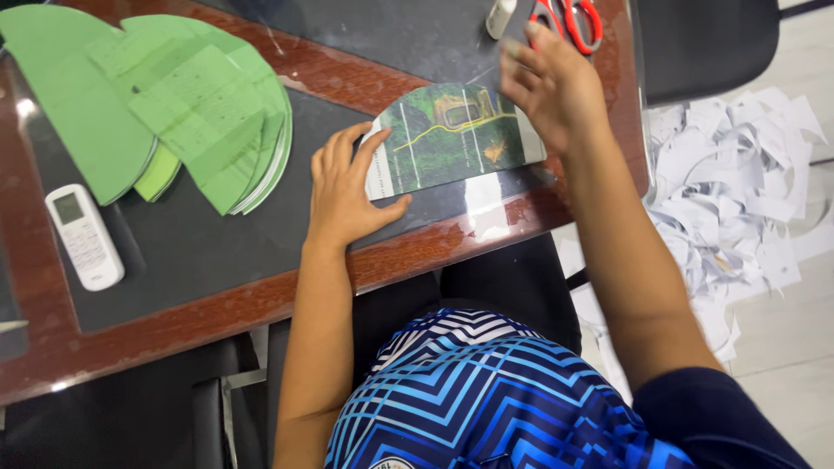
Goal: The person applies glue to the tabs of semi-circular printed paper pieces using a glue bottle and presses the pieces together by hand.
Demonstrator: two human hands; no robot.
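Green printed sheet [452, 135], half-round on top, lies flat on the dark desk mat [200, 252] near the front edge of the desk [174, 317], right between both hands. Left hand [343, 187] is pressed down on its left end, fingers together and flat, thumb spread out along the bottom edge. Right hand [552, 82] sits over the sheet's upper right corner, fingers loosely apart; it's a bit blurred, so I can't tell if it's pinching the paper or just resting on it. Red scissors [569, 19] lie just behind that hand. Stack of plain green half-rounds [174, 95] is off to the left, white remote [84, 236] nearby, and paper scraps [738, 191] are piled on the floor.
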